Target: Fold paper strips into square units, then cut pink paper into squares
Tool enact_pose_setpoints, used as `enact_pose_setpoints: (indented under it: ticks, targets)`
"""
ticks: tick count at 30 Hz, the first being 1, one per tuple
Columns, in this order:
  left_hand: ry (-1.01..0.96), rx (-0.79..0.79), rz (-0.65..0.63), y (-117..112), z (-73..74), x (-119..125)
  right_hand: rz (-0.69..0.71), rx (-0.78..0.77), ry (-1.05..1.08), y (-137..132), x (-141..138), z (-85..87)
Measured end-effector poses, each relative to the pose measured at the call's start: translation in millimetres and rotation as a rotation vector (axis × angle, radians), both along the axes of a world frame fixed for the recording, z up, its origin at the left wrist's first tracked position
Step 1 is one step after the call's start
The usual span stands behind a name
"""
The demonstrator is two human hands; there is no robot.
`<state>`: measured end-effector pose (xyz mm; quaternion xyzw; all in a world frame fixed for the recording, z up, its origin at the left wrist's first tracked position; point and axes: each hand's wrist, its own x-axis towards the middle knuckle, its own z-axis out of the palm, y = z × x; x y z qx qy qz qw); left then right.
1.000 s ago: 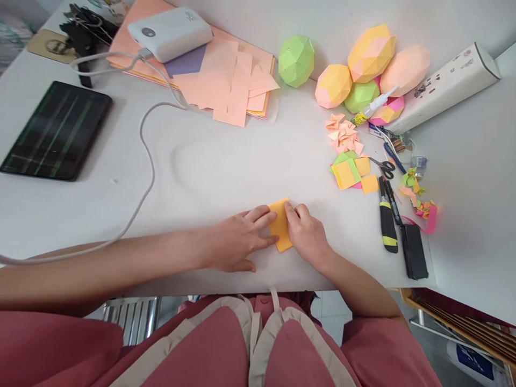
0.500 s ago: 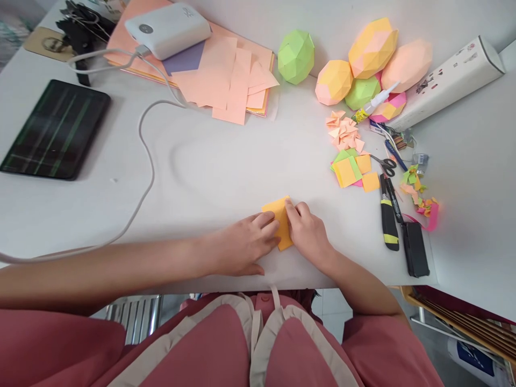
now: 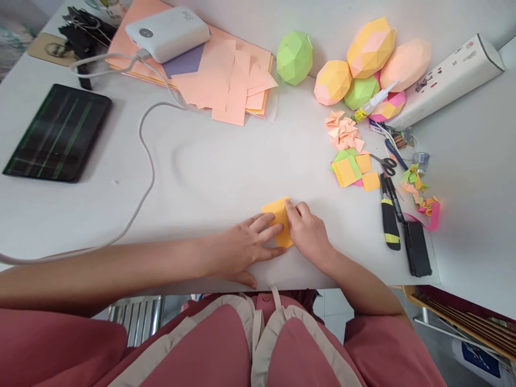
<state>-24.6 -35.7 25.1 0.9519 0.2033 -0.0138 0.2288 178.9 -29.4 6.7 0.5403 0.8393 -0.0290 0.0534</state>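
A small orange paper square [image 3: 277,212] lies flat on the white table [image 3: 226,166] near its front edge. My left hand [image 3: 242,248] rests on the paper's left side with its fingers stretched out flat. My right hand [image 3: 308,232] presses the paper's right edge with bent, closed fingers. Part of the paper is hidden under both hands.
Small paper squares [image 3: 352,169] and folded peach pieces [image 3: 342,130] lie to the right, with scissors [image 3: 385,164], markers [image 3: 390,217] and a glue bottle [image 3: 373,102]. Paper polyhedra [image 3: 368,48] stand at the back. A peach paper stack [image 3: 226,70], power bank [image 3: 169,32], cable and tablet [image 3: 56,131] are on the left.
My left fingers have slid a little further over the orange paper, covering more of its lower part. The right hand has hardly moved.
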Motion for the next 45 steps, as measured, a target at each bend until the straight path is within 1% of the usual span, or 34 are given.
enact_pose_setpoints:
  ticks: [4,7,9,13,17,24,27,29,31,32,35,40,45]
  targets:
    - [-0.003,-0.008,0.000,0,0.2,0,0.010,-0.005,0.063,0,2,6.9]
    - [0.001,0.001,-0.010,1,0.9,1,0.030,0.034,0.095,-2,7,15.0]
    - [0.013,0.002,-0.025,2,1.2,2,0.031,0.058,0.091,-7,11,17.6]
    - [0.015,0.018,-0.019,2,-0.4,4,0.020,0.042,0.119,-22,16,12.7]
    - [0.021,0.034,-0.014,1,-1.6,4,-0.074,0.082,0.116,-33,24,6.6]
    - [0.017,0.044,-0.023,3,-0.3,4,-0.187,0.103,0.147,-34,58,-1.1]
    - [0.004,0.064,-0.028,3,-2.6,4,-0.163,0.123,0.261,-31,67,-1.8]
    - [-0.009,0.074,-0.035,3,-3.8,4,-0.123,0.125,0.366,-29,64,1.3]
    - [-0.016,0.080,-0.048,3,-3.7,4,-0.062,0.067,0.427,-28,56,5.6]
    - [-0.014,0.083,-0.056,4,-3.1,4,-0.025,0.017,0.425,-27,51,7.5]
    - [0.002,0.094,-0.066,4,-0.5,4,0.032,-0.140,0.319,-25,39,10.1]
    - [0.008,0.075,-0.064,5,-1.0,5,-0.054,-0.315,0.173,-14,41,11.7]
    - [0.007,0.067,-0.048,4,-4.9,5,-0.103,-0.396,0.105,-2,46,19.2]
